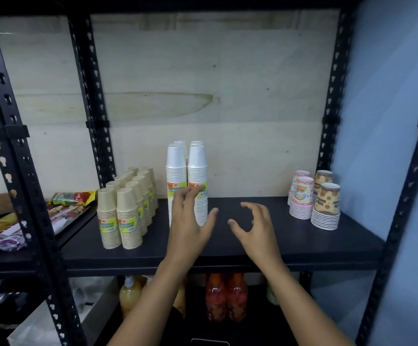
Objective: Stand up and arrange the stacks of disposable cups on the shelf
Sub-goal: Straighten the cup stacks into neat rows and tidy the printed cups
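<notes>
On the black shelf (pixel 265 243), several tall white cup stacks (pixel 197 168) stand upright in the middle. My left hand (pixel 190 221) is just in front of them, fingers spread, holding nothing. Whether it touches them I cannot tell. My right hand (pixel 255 226) hovers over the bare shelf to their right, fingers curled apart and empty. Several beige cup stacks (pixel 128 208) with yellow labels stand in rows at the left. Patterned pink and brown cup stacks (pixel 315 201) stand at the right.
Black perforated posts (pixel 93 96) frame the bay, with a plywood back panel (pixel 215 83). Snack packets (pixel 60 211) lie on the neighbouring shelf to the left. Juice bottles (pixel 225 295) stand on the shelf below. A blue wall (pixel 390 121) is on the right.
</notes>
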### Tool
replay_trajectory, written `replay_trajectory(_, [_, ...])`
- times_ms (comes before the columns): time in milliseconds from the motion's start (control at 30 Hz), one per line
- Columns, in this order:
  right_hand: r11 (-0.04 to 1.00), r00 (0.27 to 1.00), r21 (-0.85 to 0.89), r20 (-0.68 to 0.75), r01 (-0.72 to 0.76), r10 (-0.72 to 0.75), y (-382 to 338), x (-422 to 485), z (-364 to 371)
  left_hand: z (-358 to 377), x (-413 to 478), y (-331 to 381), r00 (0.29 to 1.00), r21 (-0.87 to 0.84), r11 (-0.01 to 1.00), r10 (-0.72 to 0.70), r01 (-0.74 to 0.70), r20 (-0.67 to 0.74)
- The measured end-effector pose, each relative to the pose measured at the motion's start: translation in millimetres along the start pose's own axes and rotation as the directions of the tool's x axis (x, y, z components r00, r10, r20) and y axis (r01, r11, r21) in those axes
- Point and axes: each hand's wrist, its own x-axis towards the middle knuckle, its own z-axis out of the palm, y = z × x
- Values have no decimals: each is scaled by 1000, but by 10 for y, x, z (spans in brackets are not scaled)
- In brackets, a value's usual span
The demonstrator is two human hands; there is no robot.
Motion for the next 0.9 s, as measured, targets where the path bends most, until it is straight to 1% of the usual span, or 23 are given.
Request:
replay_trajectory(100, [999, 999, -53, -38, -12, 10, 43, 51, -313, 209, 85, 212, 997, -78, 996, 42, -37, 61])
replay_trajectory(167, [997, 997, -77, -73, -31, 25, 98, 79, -526, 373, 131, 311, 991, -111, 993, 53, -39, 126])
replay_trajectory(367, [984, 989, -158, -133, -86, 65, 207, 260, -1123, 910, 382, 333, 943, -129, 991, 71, -31, 326])
replay_trajectory(467, [976, 979, -187, -191, -113, 76, 282, 360, -1382, 1152, 514, 303, 925, -139, 990, 72, -21, 373])
replay_trajectory(600, [960, 966, -225, -229, -170, 117, 497, 412, -1670, 1512, 638, 307, 901, -187, 982, 70, 13, 427])
replay_trajectory(767, [946, 964, -261, -231, -194, 133, 784, 548, -1954, 2026, 876, 315, 864, -181, 982, 39, 61, 501])
replay_trajectory(900, [924, 959, -298, -223, -239, 176, 985, 721, -2060, 2416, 1001, 304, 831, -185, 980, 45, 71, 555])
